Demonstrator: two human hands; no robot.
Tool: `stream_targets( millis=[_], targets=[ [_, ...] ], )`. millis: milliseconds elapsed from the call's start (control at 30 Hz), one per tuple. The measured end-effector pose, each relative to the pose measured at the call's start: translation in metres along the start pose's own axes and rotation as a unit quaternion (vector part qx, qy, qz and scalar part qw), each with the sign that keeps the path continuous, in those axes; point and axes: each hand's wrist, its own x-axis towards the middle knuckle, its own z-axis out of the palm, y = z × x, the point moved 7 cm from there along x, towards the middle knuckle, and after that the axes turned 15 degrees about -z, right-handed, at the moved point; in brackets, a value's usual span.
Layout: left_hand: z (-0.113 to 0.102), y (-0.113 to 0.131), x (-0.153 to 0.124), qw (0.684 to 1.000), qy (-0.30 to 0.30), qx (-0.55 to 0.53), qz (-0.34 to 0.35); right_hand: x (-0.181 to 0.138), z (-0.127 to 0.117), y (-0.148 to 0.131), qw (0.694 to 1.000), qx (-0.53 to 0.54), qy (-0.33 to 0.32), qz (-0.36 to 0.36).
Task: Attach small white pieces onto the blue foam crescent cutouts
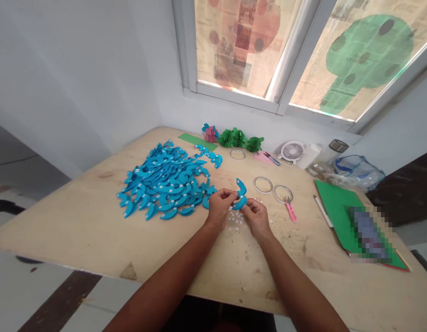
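Between my two hands, above the middle of the table, is a curved blue paper piece (240, 203) with a white square on its upper tip. My left hand (220, 206) pinches its left side. On the lower right, the fingers of my right hand (257, 216) close on the same piece. Small white squares (236, 221) lie scattered on the tabletop just below and between the hands. To the left of my left hand spreads a large heap of similar blue paper pieces (168, 180), many with white squares stuck on them.
Behind the hands lie tape rolls (263, 185) and pink thread snips (290, 211). Green paper shapes (238, 138), a white fan (293, 151) and a jar (333, 154) stand along the wall. Green sheets (341, 216) and a white pen (323, 212) are at the right.
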Motion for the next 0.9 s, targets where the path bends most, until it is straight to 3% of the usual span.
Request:
stream_targets(
  millis=[900],
  targets=[
    [0.000, 0.009, -0.011, 0.998, 0.020, -0.013, 0.055, -0.001, 0.001, -0.003, 0.999, 0.014, 0.019, 0.025]
  ],
)
